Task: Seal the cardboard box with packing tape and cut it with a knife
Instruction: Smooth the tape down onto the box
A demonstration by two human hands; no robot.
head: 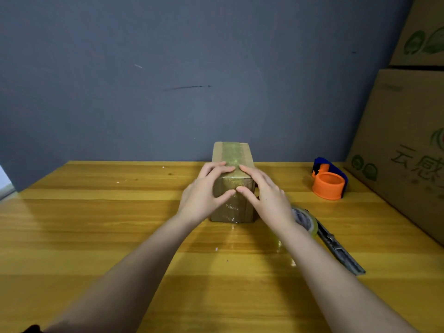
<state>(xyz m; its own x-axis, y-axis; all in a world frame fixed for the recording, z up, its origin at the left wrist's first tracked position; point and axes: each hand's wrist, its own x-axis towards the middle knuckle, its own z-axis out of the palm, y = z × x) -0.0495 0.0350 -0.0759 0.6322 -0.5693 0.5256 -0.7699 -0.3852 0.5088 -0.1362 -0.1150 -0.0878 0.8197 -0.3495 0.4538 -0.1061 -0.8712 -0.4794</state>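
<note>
Pressing flat, neither hand gripping: left hand (pixel 204 191) and right hand (pixel 266 195) are smoothing tape on the cardboard box (pixel 232 181); knife (pixel 341 248) is lying nearer the right.

One view only: head cam, wide-angle, looks fwd and down over the table (pixel 96 236) toward the grey wall (pixel 144 68). Close-in: both forearms run up from the bottom edge to frame centre. Table's far edge sits mid-frame, wall fills the top half. Edges bend w/ lens distortion. No 2nd view to overlap.
</note>
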